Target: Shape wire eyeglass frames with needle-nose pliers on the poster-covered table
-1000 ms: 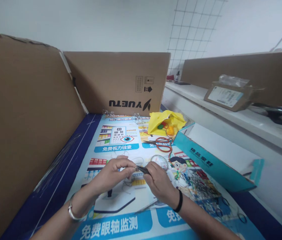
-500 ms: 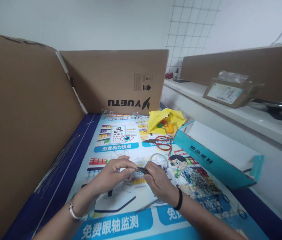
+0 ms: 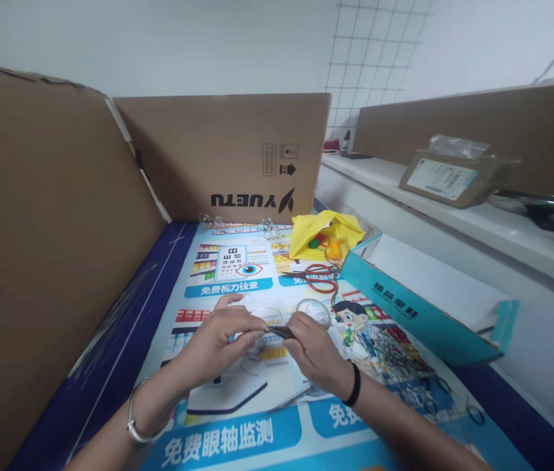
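Note:
My right hand is closed round a pair of dark pliers, whose jaws point left. Thumb and forefinger of my left hand are pinched together at the tip of the pliers, on what looks like a thin wire; part of it curves up behind the fingers, and its held end is too small to make out clearly. Just beyond my right hand lies a pale round ring. Farther back are scissors with red handles.
A yellow bag with coloured yarn stands at the back, beside an open teal box. A tangle of wire pieces lies right of my right hand. Cardboard panels rise at the back and left.
The left hand has turned slightly, with its other fingers lifted a little higher. The pliers lie a bit flatter, still meeting the left fingertips. The view has shifted slightly.

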The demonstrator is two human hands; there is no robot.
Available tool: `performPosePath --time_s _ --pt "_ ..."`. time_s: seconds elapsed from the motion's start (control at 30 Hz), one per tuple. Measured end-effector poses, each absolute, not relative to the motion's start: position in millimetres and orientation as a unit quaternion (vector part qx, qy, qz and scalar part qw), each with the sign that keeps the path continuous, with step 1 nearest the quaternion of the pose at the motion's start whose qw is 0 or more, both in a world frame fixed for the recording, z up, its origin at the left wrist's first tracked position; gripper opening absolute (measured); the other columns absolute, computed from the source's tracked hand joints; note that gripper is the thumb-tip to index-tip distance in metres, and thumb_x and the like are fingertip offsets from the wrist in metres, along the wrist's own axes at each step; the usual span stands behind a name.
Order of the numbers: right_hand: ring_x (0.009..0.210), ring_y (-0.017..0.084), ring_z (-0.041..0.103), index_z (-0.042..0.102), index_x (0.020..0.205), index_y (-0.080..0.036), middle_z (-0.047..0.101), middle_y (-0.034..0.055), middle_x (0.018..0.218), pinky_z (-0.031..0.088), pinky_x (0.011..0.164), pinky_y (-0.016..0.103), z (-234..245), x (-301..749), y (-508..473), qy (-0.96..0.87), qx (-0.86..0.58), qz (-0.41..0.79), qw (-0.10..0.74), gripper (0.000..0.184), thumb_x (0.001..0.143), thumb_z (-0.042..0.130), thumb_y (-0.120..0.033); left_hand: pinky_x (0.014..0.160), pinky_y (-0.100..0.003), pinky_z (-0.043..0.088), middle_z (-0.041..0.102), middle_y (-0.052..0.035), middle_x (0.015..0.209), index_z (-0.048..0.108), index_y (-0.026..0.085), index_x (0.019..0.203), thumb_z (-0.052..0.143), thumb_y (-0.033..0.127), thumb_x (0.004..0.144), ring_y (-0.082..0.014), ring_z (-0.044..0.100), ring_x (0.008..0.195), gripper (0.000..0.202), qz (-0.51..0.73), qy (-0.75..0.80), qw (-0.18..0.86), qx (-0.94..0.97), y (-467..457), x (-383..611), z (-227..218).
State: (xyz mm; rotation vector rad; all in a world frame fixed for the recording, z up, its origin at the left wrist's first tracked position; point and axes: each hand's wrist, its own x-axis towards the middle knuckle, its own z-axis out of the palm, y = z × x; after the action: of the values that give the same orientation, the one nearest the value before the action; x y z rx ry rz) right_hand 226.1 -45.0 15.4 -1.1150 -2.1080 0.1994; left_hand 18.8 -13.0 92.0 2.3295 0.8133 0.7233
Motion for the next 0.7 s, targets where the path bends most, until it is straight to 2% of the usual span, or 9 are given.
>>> performPosePath --time_s 0.13,0.27,0.37,0.47,0.7 --pt "0.07 0.018 0.045 0.047 0.073 -0.019 0.05 0.0049 0.072 0.036 0.063 0.03 19.3 227.1 -44.9 -0.824 -0.427 0.049 0.369 0.035 0.094 0.029 -0.039 0.103 -0.041 0.02 0.071 0.0004 0.074 0.069 0.024 0.087 0.054 0.02 0.082 -0.0143 0.06 0.066 0.016 0.275 0.303 0.235 0.882 -15.0 18.0 93.6" --pt "0.071 0.017 0.046 0.049 0.075 -0.019 0.051 0.0047 0.073 0.037 0.063 0.029 21.0 227.6 -44.8 -0.825 -0.436 0.044 0.357 0.033 0.094 0.029 -0.037 0.1 -0.038 0.025 0.067 0.002 0.065 0.067 0.021 0.077 0.052 0.021 0.083 -0.0136 0.058 0.065 0.016 0.27 0.336 0.313 0.846 -14.5 21.7 91.8" --pt "0.071 0.016 0.047 0.05 0.076 -0.018 0.052 0.0048 0.074 0.037 0.063 0.028 20.0 226.9 -44.9 -0.815 -0.461 0.048 0.348 0.033 0.094 0.029 -0.036 0.088 -0.033 0.035 0.063 0.0007 0.062 0.062 0.019 0.066 0.049 0.024 0.084 -0.0149 0.056 0.07 0.023 0.268 0.358 0.378 0.811 -14.3 25.2 90.5" --pt "0.069 0.016 0.047 0.049 0.076 -0.019 0.052 0.0044 0.074 0.036 0.061 0.028 19.2 225.1 -45.5 -0.806 -0.48 0.04 0.344 0.031 0.094 0.031 -0.036 0.077 -0.028 0.038 0.062 -0.0014 0.068 0.059 0.017 0.063 0.049 0.026 0.084 -0.0159 0.055 0.076 0.025 0.276 0.366 0.398 0.795 -14.7 26.6 88.6" --pt "0.075 0.019 0.048 0.05 0.077 -0.019 0.053 0.0051 0.077 0.036 0.065 0.03 24.1 224.5 -46.3 -0.807 -0.504 0.006 0.307 0.026 0.092 0.036 -0.035 0.059 -0.023 0.036 0.052 0.0028 0.058 0.06 0.017 0.07 0.052 0.032 0.081 -0.0115 0.046 0.059 0.02 0.322 0.41 0.485 0.702 -11.2 28.5 74.3"
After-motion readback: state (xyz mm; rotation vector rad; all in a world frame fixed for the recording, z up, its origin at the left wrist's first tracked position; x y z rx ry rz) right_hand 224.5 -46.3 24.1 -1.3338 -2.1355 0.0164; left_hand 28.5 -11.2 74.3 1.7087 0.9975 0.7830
